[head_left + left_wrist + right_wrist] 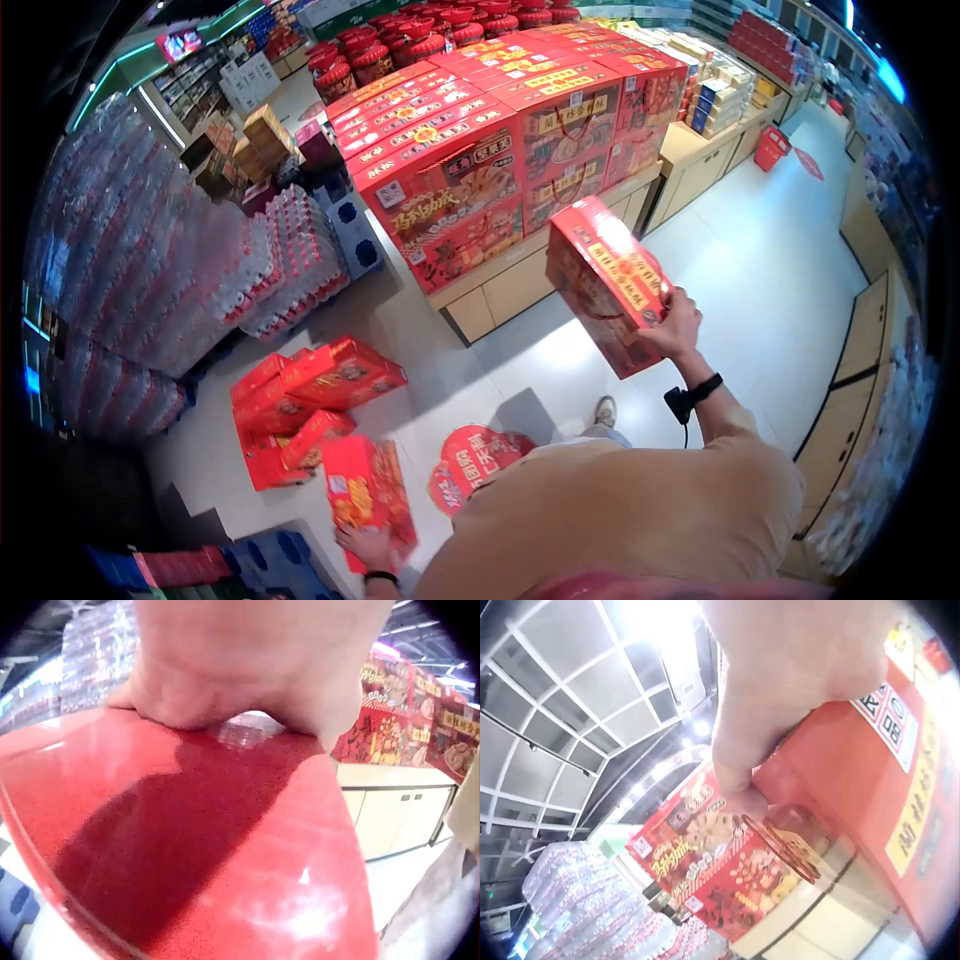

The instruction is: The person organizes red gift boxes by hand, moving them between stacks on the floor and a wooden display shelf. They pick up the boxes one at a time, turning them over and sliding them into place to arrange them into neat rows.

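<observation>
My right hand grips a red gift box by one end, holding it up beside the display; the box is tilted. In the right wrist view the thumb and fingers bend over the edge of that box. Low on the left, my left hand grips the near end of another red gift box. The left wrist view shows this hand spanning a smooth red face, its fingertips hidden behind the edge. Close by, several more red gift boxes sit in a group on the floor.
A large stack of red gift boxes stands on a wooden cabinet ahead. Bottle packs are piled high on the left near a blue pallet. A red sticker marks the floor; a red basket stands further off.
</observation>
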The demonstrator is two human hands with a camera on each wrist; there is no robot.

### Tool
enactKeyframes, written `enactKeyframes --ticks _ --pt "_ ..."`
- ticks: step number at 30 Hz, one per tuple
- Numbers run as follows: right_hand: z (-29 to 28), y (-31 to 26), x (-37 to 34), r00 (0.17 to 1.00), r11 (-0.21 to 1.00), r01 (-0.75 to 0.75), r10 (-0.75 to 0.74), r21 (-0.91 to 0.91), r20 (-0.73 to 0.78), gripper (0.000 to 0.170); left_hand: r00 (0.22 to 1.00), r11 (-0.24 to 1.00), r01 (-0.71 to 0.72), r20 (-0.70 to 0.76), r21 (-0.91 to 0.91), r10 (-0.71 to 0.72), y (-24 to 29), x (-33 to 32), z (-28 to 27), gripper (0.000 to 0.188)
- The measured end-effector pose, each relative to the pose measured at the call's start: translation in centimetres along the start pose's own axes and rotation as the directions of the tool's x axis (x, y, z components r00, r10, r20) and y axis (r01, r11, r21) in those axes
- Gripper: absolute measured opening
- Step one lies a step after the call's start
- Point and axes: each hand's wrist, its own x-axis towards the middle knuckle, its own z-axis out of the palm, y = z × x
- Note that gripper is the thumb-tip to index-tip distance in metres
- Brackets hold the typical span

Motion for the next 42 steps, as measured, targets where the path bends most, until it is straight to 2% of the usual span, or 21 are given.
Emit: enactKeyframes --ticks 3,6,7,9,11,13,15,17,18,21,23,25,28,30,32,33,35,36,39,41,42 --pt "-4.4 6.4 3.2 0.993 0.998 0.032 -0.026 0.056 -0.112 0.083 0.994 0.991 -0.107 -0.027 -0.077 0.105 7.0 2.2 -4.7 0.117" --pt "-9.3 11.3 6.4 0.972 0.994 0.066 -0.045 0.086 -0.229 0.080 0.974 0.982 -0.181 -0.145 -0.049 0.172 13.3 3.2 -8.7 0.119" --pt "-10.0 14.5 7.9 0.940 0.975 0.202 -0.165 0.097 -0.299 0.073 0.971 0.983 -0.179 -0.167 -0.037 0.171 15.8 3.2 -10.7 0.120" --pt "-13.3 16.0 9.8 0.928 0.950 0.208 -0.115 0.235 -0.355 0.070 0.878 0.936 -0.353 -0.337 0.022 0.339 18.6 3.5 -13.5 0.120" --pt "-15.3 20.1 11.9 0.862 0.952 0.300 -0.240 0.067 -0.446 0.073 0.771 0.884 -0.456 -0.451 0.102 0.449 21.8 3.7 -17.2 0.117" --pt "-18.6 22.3 13.6 0.866 0.958 0.281 -0.233 0.047 -0.443 0.079 0.635 0.800 -0.582 -0.532 0.147 0.560 27.1 3.1 -22.3 0.115" --pt "-21.9 24.1 16.7 0.784 0.909 0.416 -0.359 0.000 -0.506 0.081 0.521 0.696 -0.701 -0.556 0.155 0.648 34.0 3.1 -28.0 0.113" --pt "-24.4 26.1 20.8 0.720 0.852 0.523 -0.424 0.027 -0.549 0.083 0.467 0.652 -0.727 -0.542 0.216 0.699 37.5 5.0 -31.9 0.113" --pt "-25.5 27.3 22.5 0.730 0.851 0.524 -0.423 0.042 -0.537 0.080 0.441 0.635 -0.732 -0.538 0.247 0.718 39.3 6.2 -33.6 0.111" --pt "-27.4 26.7 28.2 0.664 0.824 0.567 -0.471 -0.020 -0.581 0.080 0.357 0.538 -0.802 -0.512 0.262 0.781 45.4 10.2 -38.3 0.109" --pt "-28.3 26.2 32.1 0.618 0.787 0.612 -0.536 -0.075 -0.575 0.080 0.395 0.551 -0.804 -0.491 0.225 0.776 48.7 14.0 -40.7 0.106" --pt "-29.6 25.0 36.5 0.558 0.730 0.675 -0.600 -0.107 -0.574 0.080 0.374 0.539 -0.789 -0.465 0.296 0.803 51.9 19.0 -43.2 0.102" --pt "-31.1 23.2 42.7 0.518 0.655 0.744 -0.691 -0.133 -0.504 0.086 0.299 0.440 -0.858 -0.440 0.264 0.847 58.5 25.3 -45.7 0.091" --pt "-32.3 22.5 46.7 0.558 0.680 0.707 -0.705 -0.193 -0.438 0.092 0.285 0.413 -0.885 -0.453 0.214 0.845 62.5 30.4 -45.9 0.088" --pt "-33.4 18.6 49.8 0.569 0.645 0.755 -0.733 -0.117 -0.374 0.094 0.282 0.392 -0.910 -0.488 0.137 0.826 67.0 34.4 -45.7 0.084" --pt "-33.6 16.6 51.4 0.571 0.627 0.775 -0.746 -0.073 -0.343 0.096 0.276 0.400 -0.894 -0.457 0.201 0.846 68.9 36.3 -46.0 0.079" --pt "-33.4 13.0 54.5 0.599 0.616 0.787 -0.749 0.033 -0.282 0.101 0.236 0.321 -0.936 -0.418 0.147 0.877 72.9 40.7 -46.2 0.076" --pt "-33.4 10.9 56.0 0.609 0.608 0.789 -0.755 0.086 -0.245 0.104 0.302 0.357 -0.931 -0.387 0.077 0.871 75.0 41.5 -46.2 0.075" --pt "-32.9 5.9 60.7 0.630 0.610 0.776 -0.764 0.161 -0.140 0.118 0.322 0.402 -0.892 -0.334 0.206 0.886 78.7 45.5 -46.0 0.075" --pt "-32.6 2.1 64.0 0.656 0.639 0.749 -0.752 0.178 -0.062 0.133 0.272 0.353 -0.912 -0.336 0.208 0.902 80.5 47.3 -45.4 0.075" --pt "-32.1 0.0 65.3 0.689 0.667 0.712 -0.724 0.217 -0.037 0.135 0.310 0.363 -0.921 -0.299 0.143 0.903 81.4 47.5 -45.4 0.075"
